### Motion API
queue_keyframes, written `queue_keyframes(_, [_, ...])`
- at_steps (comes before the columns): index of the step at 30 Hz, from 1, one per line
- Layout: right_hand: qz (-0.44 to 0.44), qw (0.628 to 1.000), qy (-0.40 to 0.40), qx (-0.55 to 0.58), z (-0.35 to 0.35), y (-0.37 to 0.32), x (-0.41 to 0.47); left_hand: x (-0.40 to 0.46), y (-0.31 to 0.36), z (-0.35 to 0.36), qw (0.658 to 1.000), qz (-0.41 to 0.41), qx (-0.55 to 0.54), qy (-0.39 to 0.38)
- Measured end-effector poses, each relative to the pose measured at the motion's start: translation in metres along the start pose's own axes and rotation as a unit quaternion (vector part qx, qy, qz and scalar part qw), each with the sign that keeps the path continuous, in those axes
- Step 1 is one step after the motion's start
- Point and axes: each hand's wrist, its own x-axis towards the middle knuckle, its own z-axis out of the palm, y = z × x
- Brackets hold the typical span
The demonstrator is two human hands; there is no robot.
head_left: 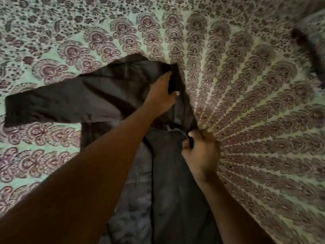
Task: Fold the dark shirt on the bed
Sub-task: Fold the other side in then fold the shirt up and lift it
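Dark shirt (98, 101), creased, one sleeve spread leftward on the bed (246, 85); left hand (161, 95) and right hand (200, 152) each pinch its folded edge

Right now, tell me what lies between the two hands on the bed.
In the head view, only dark shirt fabric runs between the left hand and the right hand: a folded edge both hands grip, with the patterned bedspread beside it.

Open bedspread (246, 103) right of shirt (70, 103)
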Motion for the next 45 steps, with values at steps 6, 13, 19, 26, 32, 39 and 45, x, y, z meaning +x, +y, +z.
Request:
queue_keyframes(6, [-0.037,0.999,0.029,0.021,0.006,0.021,-0.001,0.038,0.013,0.008,0.999,-0.051,-0.001,-0.01])
queue_keyframes(13, [-0.079,0.992,0.048,0.084,0.0,0.023,-0.013,0.061,0.024,0.011,0.997,-0.04,0.038,0.06])
queue_keyframes(19, [-0.116,0.979,-0.031,0.168,0.008,0.023,-0.015,0.065,0.023,0.02,0.994,-0.043,0.093,0.038])
queue_keyframes(26, [-0.181,0.961,-0.064,0.198,0.007,0.038,-0.023,0.054,0.01,0.017,0.99,-0.076,0.059,0.106])
queue_keyframes(32, [-0.115,0.977,-0.002,0.181,-0.003,0.051,-0.045,-0.004,0.027,0.025,0.964,-0.048,0.192,0.179])
queue_keyframes(39, [-0.069,0.99,-0.054,0.115,-0.004,0.057,-0.099,-0.116,-0.013,0.066,0.877,0.327,0.352,0.009])
queue_keyframes(45, [-0.016,0.985,-0.047,0.166,-0.007,0.061,-0.133,-0.137,-0.017,0.064,0.911,0.294,0.29,-0.003])
